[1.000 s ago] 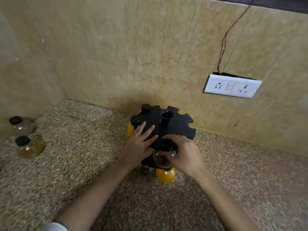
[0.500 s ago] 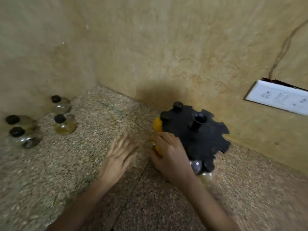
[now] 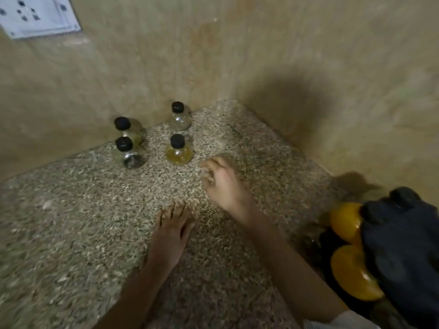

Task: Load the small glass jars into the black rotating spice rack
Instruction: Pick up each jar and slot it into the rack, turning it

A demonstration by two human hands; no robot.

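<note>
Several small glass jars with black caps stand in the counter's back corner. One with yellow contents (image 3: pixel 178 151) is nearest my right hand (image 3: pixel 224 184), which reaches toward it with curled fingers, holding nothing. A clear jar (image 3: pixel 180 118) stands behind it; two more jars (image 3: pixel 129 153) (image 3: pixel 129 129) stand to the left. My left hand (image 3: pixel 172 230) lies flat over the counter, fingers apart, empty. The black rotating spice rack (image 3: pixel 403 252) sits at the right edge with yellow-filled jars (image 3: pixel 346 222) (image 3: pixel 351 273) hanging in it.
The speckled granite counter (image 3: pixel 71 233) meets beige tiled walls at the back and right. A white switch socket plate (image 3: pixel 38 16) is on the wall at the top left.
The view has swung left, putting the rack at the right edge. Both hands have left the rack and moved toward the loose jars in the corner.
</note>
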